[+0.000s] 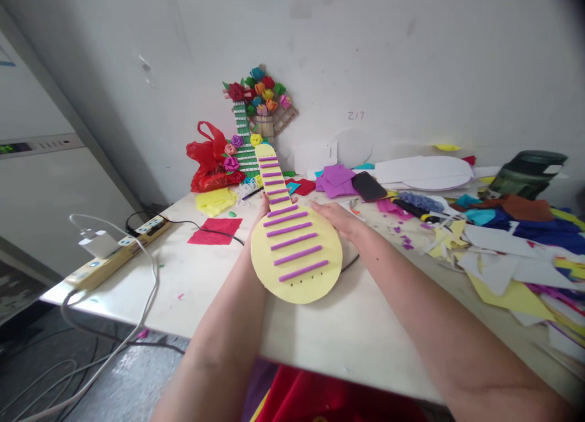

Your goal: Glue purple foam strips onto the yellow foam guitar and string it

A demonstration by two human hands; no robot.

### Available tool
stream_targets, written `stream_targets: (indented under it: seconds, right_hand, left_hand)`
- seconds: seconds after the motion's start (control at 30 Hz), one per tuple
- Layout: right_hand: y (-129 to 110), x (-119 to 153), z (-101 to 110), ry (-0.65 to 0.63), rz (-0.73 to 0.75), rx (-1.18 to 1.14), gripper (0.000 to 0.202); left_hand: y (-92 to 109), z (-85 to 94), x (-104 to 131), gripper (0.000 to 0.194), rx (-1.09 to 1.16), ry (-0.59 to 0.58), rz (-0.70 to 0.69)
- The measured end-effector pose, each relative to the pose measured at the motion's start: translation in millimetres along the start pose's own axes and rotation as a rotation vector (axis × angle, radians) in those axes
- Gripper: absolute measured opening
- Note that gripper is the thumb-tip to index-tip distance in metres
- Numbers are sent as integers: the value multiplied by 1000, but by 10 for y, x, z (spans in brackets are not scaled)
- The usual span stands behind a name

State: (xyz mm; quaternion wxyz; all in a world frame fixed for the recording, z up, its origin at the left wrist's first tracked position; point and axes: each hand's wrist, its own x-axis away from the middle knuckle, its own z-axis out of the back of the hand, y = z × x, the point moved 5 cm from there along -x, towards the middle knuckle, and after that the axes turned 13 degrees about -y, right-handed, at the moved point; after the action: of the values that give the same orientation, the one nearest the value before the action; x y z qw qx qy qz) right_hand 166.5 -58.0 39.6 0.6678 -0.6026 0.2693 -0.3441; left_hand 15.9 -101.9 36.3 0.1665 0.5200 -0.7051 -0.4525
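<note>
A yellow lute-shaped craft piece [297,230], with a round body and a narrow neck, is held tilted above the table. Purple strips run across its neck and body, and a row of small holes sits near its lower edge. My left hand [264,207] grips it where neck meets body; most of its fingers are hidden behind the piece. On the other side, my right hand [336,218] holds the body's upper right edge, thumb at the rim and the other fingers largely out of sight. Behind the neck stands a green lute-shaped piece [240,126] decorated with paper flowers.
A power strip [121,251] with cables lies at the table's left edge. Red paper [214,231] and yellow paper [216,200] lie left. A phone [368,186], a cutter [414,210], paper scraps [503,239] and a dark green bottle [525,175] are right.
</note>
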Motion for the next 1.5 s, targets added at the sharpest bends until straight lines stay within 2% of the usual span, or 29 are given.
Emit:
stream_targets:
  seconds: [0.07, 0.17, 0.27, 0.33, 0.4, 0.47, 0.57, 0.67, 0.93, 1.17, 1.5]
  right_hand:
    - [30, -27, -50, -65, 16, -171, 30]
    - [50, -44, -16, -36, 51, -337, 20]
    - [25, -6, 45, 1, 48, -385, 15]
    - [-11, 33, 79, 19, 56, -397, 14]
    - [-39, 62, 106, 27, 77, -401, 14]
    - [-42, 72, 133, 31, 86, -392, 15]
    - [-7, 55, 179, 33, 88, -373, 14]
    - [26, 27, 219, 16, 106, -363, 15]
    - [34, 54, 269, 34, 99, -369, 17]
    - [43, 60, 289, -12, 122, -390, 14]
    - [73, 74, 367, -44, 187, -370, 15]
  left_hand:
    - [-23, -13, -85, 60, 20, -35, 75]
    - [25, 75, -213, 56, -34, 3, 92]
    - [130, 192, -314, 62, -108, 1, 54]
    - [146, 264, -345, 65, -188, -22, 124]
    - [163, 333, -351, 55, -279, -18, 150]
    - [192, 371, -346, 41, -345, -14, 101]
    - [239, 352, -338, 24, -386, -45, -13]
    - [252, 288, -337, 18, -417, -96, -23]
    - [204, 167, -342, 19, -331, -184, -6]
    - [300, 156, -338, 27, -336, -148, -169]
    - [250, 163, -311, 21, -342, -192, -75]
